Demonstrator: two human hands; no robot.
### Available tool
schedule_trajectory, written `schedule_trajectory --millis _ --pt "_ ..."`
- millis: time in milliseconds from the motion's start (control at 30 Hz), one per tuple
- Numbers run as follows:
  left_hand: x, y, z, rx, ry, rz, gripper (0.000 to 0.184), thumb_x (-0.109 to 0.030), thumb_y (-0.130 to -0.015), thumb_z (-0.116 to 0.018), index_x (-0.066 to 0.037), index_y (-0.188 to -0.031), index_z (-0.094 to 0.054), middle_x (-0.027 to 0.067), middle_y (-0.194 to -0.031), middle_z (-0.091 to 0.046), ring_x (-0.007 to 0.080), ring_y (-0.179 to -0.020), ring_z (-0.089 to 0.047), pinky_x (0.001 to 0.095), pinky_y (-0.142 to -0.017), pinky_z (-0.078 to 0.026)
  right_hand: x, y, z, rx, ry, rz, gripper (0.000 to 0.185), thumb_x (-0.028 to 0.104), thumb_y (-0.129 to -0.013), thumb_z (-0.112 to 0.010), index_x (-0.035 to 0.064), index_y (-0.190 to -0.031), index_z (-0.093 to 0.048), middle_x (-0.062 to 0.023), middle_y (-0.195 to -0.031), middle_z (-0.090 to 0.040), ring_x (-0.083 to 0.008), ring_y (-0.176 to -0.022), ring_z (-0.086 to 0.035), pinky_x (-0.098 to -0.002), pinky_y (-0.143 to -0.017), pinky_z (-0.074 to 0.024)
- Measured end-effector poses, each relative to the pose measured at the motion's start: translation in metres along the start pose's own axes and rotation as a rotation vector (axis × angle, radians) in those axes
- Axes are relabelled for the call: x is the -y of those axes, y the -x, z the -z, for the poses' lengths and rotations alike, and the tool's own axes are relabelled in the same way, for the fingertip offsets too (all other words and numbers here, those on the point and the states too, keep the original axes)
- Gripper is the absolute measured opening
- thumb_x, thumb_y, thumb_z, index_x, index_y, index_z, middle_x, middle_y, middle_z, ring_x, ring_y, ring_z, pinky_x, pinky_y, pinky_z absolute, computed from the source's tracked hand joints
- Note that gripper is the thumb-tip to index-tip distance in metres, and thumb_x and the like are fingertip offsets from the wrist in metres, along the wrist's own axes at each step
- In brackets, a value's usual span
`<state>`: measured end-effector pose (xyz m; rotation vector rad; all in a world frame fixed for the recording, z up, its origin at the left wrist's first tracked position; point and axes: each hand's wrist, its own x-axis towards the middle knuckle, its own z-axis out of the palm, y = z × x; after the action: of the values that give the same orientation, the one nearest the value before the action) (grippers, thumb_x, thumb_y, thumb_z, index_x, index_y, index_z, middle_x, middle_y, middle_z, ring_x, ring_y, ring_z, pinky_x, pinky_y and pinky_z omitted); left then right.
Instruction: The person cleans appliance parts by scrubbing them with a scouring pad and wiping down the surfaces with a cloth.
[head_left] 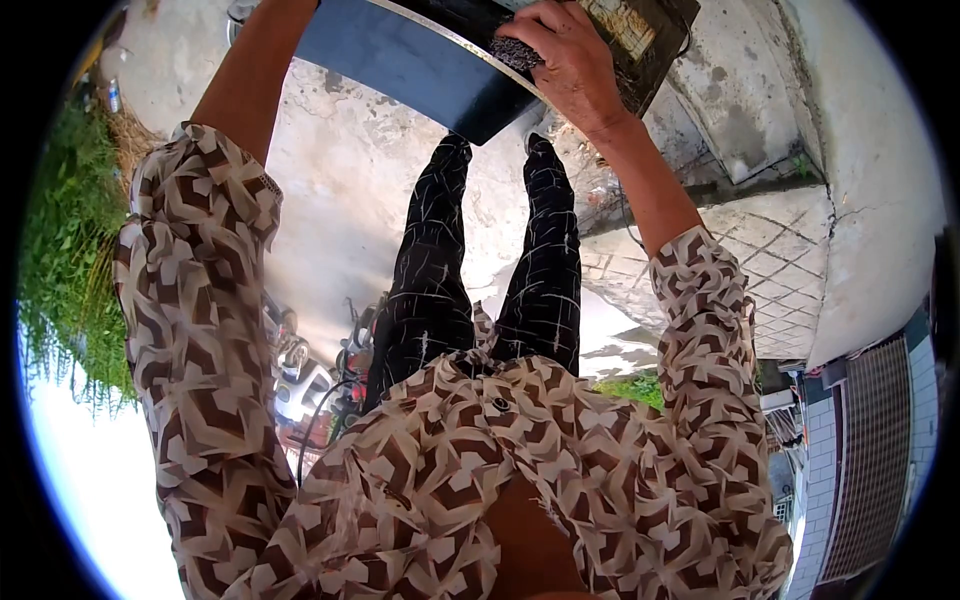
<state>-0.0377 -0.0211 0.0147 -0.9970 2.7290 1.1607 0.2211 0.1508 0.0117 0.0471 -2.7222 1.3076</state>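
Observation:
My right hand is closed on a dark grey, coarse-textured scouring pad. It presses the pad at the light metal edge of a large dark object with a blue-black side panel. The object's top surface is black and partly cut off by the upper edge of the view. My left forearm reaches up toward the object's left end, and the hand itself is beyond the frame.
A worn board-like piece with a yellowish patch lies beside my right hand. Below are stained concrete ground and grooved paving. Green plants and a plastic bottle are at the left. Parked vehicles stand behind my legs.

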Motion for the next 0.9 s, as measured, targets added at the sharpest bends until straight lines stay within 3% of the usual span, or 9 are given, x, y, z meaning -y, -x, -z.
schedule_trajectory --millis 67,133,200,300,467,600,700,800,900 --pt "0.023 -0.036 -0.013 -0.072 -0.119 -0.069 0.035 -0.033 -0.086 -0.049 -0.011 -0.113 -0.051 0.0229 -0.117 -0.054 0.0368 -0.096 -0.055 0.0520 -0.076 -0.047 0.000 0.012 0.014 0.041 -0.096 -0.164 0.044 -0.006 -0.071 -0.069 0.0117 -0.110 -0.067 -0.0021 -0.108 -0.064 -0.0223 -0.103 -0.059 -0.0338 -0.087 -0.0510" --pt "0.038 -0.060 -0.026 -0.078 -0.127 -0.081 0.036 -0.033 -0.086 -0.049 -0.011 -0.113 -0.051 0.0238 -0.117 -0.054 0.0372 -0.097 -0.055 0.0511 -0.076 -0.047 0.017 0.031 0.062 0.047 -0.330 -0.833 0.036 -0.002 -0.082 -0.064 0.0032 -0.118 -0.064 -0.0070 -0.103 -0.070 -0.0141 -0.085 -0.068 -0.0297 -0.079 -0.0547" --pt "0.031 -0.045 -0.025 -0.074 -0.093 -0.054 0.037 -0.034 -0.085 -0.050 -0.010 -0.114 -0.051 0.0250 -0.116 -0.054 0.0382 -0.098 -0.055 0.0505 -0.079 -0.047 0.001 0.067 0.083 -0.093 -0.860 -1.156 0.035 -0.002 -0.085 -0.060 -0.0024 -0.120 -0.062 -0.0087 -0.099 -0.070 -0.0134 -0.080 -0.068 -0.0290 -0.072 -0.0555" --pt "0.037 -0.056 -0.029 -0.102 -0.124 -0.074 0.035 -0.031 -0.086 -0.050 -0.008 -0.113 -0.051 0.0247 -0.113 -0.055 0.0364 -0.097 -0.055 0.0489 -0.079 -0.047 -0.011 0.101 0.079 -0.056 -1.029 -1.215 0.036 -0.003 -0.086 -0.058 -0.0043 -0.122 -0.060 -0.0107 -0.101 -0.070 -0.0137 -0.081 -0.068 -0.0293 -0.071 -0.0555" --pt "0.057 -0.104 -0.044 -0.067 -0.013 -0.186 0.032 -0.026 -0.087 -0.051 -0.007 -0.113 -0.050 0.0224 -0.111 -0.055 0.0337 -0.097 -0.055 0.0469 -0.080 -0.046 0.002 0.092 0.085 0.307 -0.433 -0.804 0.050 -0.008 -0.077 -0.064 0.0049 -0.125 -0.060 -0.0107 -0.102 -0.069 -0.0143 -0.088 -0.066 -0.0287 -0.073 -0.0559" --pt "0.073 -0.113 -0.055 0.006 0.092 -0.219 0.034 -0.029 -0.088 -0.050 -0.008 -0.116 -0.050 0.0220 -0.111 -0.055 0.0342 -0.099 -0.055 0.0462 -0.081 -0.046 0.011 0.107 0.086 0.283 -0.153 -0.541 0.046 -0.010 -0.074 -0.064 0.0055 -0.116 -0.065 -0.0143 -0.101 -0.066 -0.0219 -0.088 -0.068 -0.0348 -0.077 -0.0580" --pt "0.051 -0.085 -0.047 -0.031 0.023 -0.044 0.035 -0.033 -0.090 -0.045 -0.009 -0.116 -0.051 0.0199 -0.112 -0.056 0.0334 -0.099 -0.054 0.0468 -0.082 -0.045 0.018 0.083 0.065 0.236 -0.172 -0.692 0.045 -0.009 -0.071 -0.065 0.0071 -0.114 -0.067 -0.0151 -0.099 -0.066 -0.0259 -0.083 -0.069 -0.0353 -0.075 -0.0573" --pt "0.029 -0.055 -0.038 -0.068 -0.046 0.123 0.038 -0.037 -0.092 -0.041 -0.011 -0.117 -0.052 0.0178 -0.113 -0.057 0.0326 -0.100 -0.054 0.0473 -0.084 -0.044 0.018 0.040 0.027 0.110 -0.133 -0.477 0.046 -0.008 -0.068 -0.064 0.0065 -0.112 -0.067 -0.0142 -0.097 -0.068 -0.0315 -0.077 -0.067 -0.0367 -0.075 -0.0550" --pt "0.042 -0.072 -0.043 -0.102 -0.100 -0.011 0.038 -0.038 -0.091 -0.041 -0.012 -0.116 -0.054 0.0166 -0.112 -0.058 0.0322 -0.100 -0.054 0.0486 -0.083 -0.044 0.022 -0.007 -0.008 -0.083 -0.076 -0.290 0.046 -0.010 -0.070 -0.061 0.0065 -0.112 -0.066 -0.0142 -0.103 -0.066 -0.0305 -0.084 -0.067 -0.0372 -0.078 -0.0544"
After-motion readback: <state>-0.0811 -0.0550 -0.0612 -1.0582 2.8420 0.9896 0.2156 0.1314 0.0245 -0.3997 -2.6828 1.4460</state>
